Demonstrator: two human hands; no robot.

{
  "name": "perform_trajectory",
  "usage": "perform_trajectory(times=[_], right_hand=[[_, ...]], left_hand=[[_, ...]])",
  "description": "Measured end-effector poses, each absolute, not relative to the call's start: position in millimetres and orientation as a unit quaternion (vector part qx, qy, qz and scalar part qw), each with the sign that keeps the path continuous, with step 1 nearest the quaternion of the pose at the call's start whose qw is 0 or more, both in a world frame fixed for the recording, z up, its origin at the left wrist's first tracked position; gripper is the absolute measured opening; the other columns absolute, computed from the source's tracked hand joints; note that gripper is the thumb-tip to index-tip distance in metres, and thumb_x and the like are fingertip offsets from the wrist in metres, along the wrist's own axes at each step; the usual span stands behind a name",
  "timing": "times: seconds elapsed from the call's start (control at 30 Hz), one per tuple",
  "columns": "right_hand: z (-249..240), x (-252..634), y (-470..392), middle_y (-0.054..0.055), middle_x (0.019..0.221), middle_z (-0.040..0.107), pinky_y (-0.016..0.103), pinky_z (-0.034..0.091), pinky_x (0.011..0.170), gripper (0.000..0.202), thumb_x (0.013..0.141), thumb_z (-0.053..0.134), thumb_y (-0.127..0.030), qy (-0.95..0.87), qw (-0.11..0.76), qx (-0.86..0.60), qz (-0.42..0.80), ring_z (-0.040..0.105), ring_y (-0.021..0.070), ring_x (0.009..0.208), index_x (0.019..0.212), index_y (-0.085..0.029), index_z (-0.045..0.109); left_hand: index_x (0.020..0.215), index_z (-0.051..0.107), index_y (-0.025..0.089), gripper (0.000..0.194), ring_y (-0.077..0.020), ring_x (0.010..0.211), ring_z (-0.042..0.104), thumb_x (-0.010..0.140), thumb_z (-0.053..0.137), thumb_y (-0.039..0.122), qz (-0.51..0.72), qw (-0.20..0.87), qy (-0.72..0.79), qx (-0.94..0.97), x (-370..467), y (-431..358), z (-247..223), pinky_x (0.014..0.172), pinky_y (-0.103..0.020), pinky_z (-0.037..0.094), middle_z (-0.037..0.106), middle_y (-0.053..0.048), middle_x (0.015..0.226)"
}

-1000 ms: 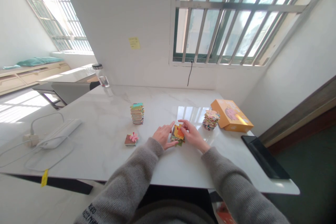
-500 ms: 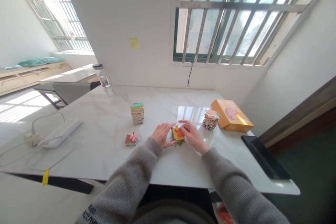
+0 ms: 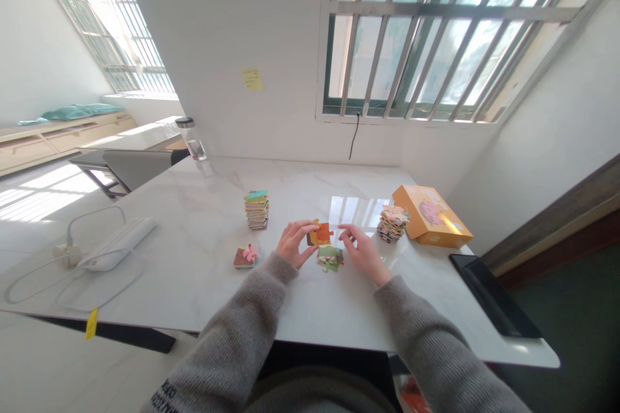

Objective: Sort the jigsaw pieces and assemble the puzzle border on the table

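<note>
Between thumb and fingers, my left hand (image 3: 293, 242) holds an orange and yellow puzzle piece (image 3: 320, 234) at its left side. Just below it, green puzzle pieces (image 3: 330, 259) lie on the white table. My right hand (image 3: 361, 250) is to the right of the pieces, its fingers apart and nothing in them. A tall stack of pieces (image 3: 256, 211) stands to the left, with a small brown and pink pile (image 3: 247, 256) nearer the front. Another stack (image 3: 392, 224) stands beyond my right hand.
An orange box (image 3: 433, 216) sits behind the right stack, and a black tablet-like object (image 3: 494, 297) lies along the table's right edge. A white power strip (image 3: 116, 245) with cables is at the left. A bottle (image 3: 194, 141) stands at the back left corner.
The orange and yellow piece has moved up and left off the green pieces, which now show. My right hand has let go of it and drawn away to the right.
</note>
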State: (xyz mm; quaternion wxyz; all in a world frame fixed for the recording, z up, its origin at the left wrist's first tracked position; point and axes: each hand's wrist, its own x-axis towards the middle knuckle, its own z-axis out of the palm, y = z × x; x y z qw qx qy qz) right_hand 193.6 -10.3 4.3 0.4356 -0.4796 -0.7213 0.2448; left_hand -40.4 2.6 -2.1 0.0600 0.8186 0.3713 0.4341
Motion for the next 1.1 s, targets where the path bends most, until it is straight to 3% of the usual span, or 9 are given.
perform_trajectory(times=[0.1, 0.27, 0.37, 0.6, 1.1], right_hand=[[0, 198, -12, 0.010, 0.104, 0.065, 0.045, 0.045, 0.097, 0.026, 0.093, 0.053, -0.028, -0.788, 0.359, -0.470, 0.173, 0.055, 0.0257, 0.105, 0.115, -0.020, 0.063], [-4, 191, -19, 0.011, 0.130, 0.057, 0.048, 0.037, 0.106, 0.056, 0.078, 0.077, -0.041, -0.856, 0.251, -0.428, 0.144, 0.049, 0.0299, 0.121, 0.128, -0.026, 0.058], [-2, 191, -18, 0.008, 0.128, 0.060, 0.048, 0.036, 0.106, 0.051, 0.077, 0.079, -0.041, -0.867, 0.224, -0.422, 0.140, 0.049, 0.0293, 0.120, 0.122, -0.028, 0.060], [-2, 218, 0, 0.007, 0.112, 0.064, 0.043, 0.040, 0.098, 0.028, 0.082, 0.069, -0.029, -0.840, 0.226, -0.479, 0.114, 0.052, 0.0266, 0.109, 0.109, -0.024, 0.063], [-15, 224, 7, 0.009, 0.113, 0.062, 0.043, 0.043, 0.094, 0.027, 0.088, 0.065, -0.031, -0.817, 0.236, -0.518, 0.089, 0.054, 0.0280, 0.110, 0.115, -0.026, 0.065]], left_hand=[[0.123, 0.056, 0.024, 0.039, -0.0258, 0.116, 0.056, 0.087, 0.066, 0.034, 0.448, 0.062, 0.382, 0.806, -42, 4, -3, 0.101, -0.043, 0.044, 0.063, -0.010, 0.124], [0.104, 0.063, 0.023, 0.032, -0.0258, 0.106, 0.058, 0.081, 0.074, 0.043, 0.358, 0.033, 0.505, 0.785, -44, 6, -8, 0.093, -0.041, 0.044, 0.065, -0.007, 0.109], [0.098, 0.064, 0.022, 0.030, -0.0263, 0.104, 0.057, 0.081, 0.075, 0.044, 0.284, 0.032, 0.560, 0.778, -46, 6, -11, 0.090, -0.040, 0.042, 0.065, -0.006, 0.105], [0.111, 0.063, 0.026, 0.032, -0.0280, 0.109, 0.055, 0.083, 0.072, 0.039, 0.218, 0.075, 0.581, 0.781, -52, 3, -17, 0.092, -0.043, 0.038, 0.069, -0.005, 0.116], [0.110, 0.068, 0.029, 0.032, -0.0267, 0.114, 0.054, 0.079, 0.075, 0.034, 0.196, 0.119, 0.534, 0.814, -48, -4, -14, 0.098, -0.046, 0.037, 0.066, -0.003, 0.121]])
